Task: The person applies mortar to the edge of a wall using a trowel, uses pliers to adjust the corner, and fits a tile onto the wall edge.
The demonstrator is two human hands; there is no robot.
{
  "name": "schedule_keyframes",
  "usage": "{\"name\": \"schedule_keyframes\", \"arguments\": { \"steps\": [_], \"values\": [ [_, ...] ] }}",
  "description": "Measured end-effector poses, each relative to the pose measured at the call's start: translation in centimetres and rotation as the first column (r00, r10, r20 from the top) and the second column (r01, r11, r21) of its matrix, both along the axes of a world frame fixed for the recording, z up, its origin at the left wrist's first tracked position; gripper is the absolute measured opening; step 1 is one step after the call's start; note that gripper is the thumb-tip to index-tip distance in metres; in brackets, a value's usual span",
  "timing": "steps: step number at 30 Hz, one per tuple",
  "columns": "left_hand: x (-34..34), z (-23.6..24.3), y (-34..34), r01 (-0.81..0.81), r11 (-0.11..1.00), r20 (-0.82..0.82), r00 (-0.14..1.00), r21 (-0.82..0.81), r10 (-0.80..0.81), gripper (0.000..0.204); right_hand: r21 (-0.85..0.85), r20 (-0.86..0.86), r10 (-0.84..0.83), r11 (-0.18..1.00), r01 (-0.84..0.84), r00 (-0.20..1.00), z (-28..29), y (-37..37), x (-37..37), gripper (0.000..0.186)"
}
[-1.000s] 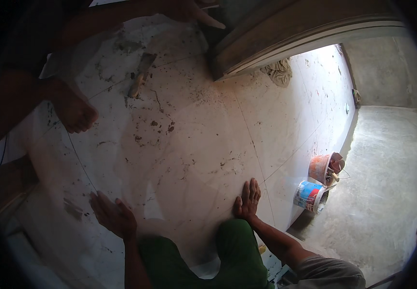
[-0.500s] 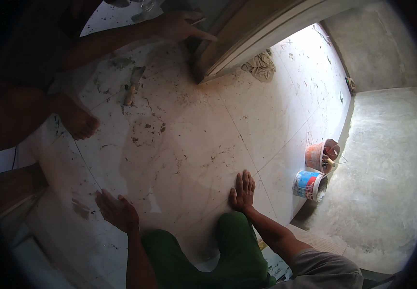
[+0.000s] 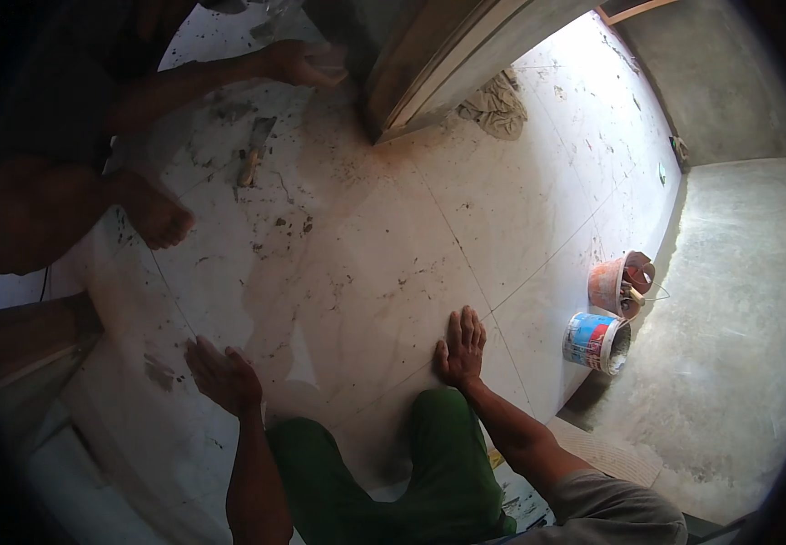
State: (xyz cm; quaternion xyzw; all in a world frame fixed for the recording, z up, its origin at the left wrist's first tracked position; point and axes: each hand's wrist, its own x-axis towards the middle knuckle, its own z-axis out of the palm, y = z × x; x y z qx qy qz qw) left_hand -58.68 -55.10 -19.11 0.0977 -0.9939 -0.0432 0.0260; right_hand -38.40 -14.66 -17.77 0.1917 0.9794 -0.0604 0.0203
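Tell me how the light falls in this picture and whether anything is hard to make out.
Head view: sunlight washes out the tiled floor at upper right, while the left side and the co-worker's arm sit in deep shadow. Fisheye lens bends the tile joints and blackens the corners. Left hand looks slightly soft, right hand sharper; the buckets are clear.
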Motion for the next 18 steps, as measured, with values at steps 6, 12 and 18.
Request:
{"name": "schedule_keyframes", "arguments": {
  "steps": [6,12,18],
  "values": [
    [-0.2,0.0,-0.4,-0.031,0.998,0.003,1.000,0.055,0.031,0.067,0.004,0.009,0.011,1.000,-0.011,1.000,-0.4,-0.3,-0.1,0.072],
    [-0.1,-0.5,-1.4,-0.055,0.996,-0.020,0.998,0.074,0.056,0.065,0.024,0.032,0.033,0.999,-0.034,0.999,-1.0,-0.7,-0.2,0.071],
    [-0.1,-0.6,-1.4,-0.086,0.992,-0.019,0.996,0.097,0.088,0.064,0.027,0.007,0.055,0.998,-0.055,0.998,-1.1,-1.0,0.1,0.070]
  ]
}}
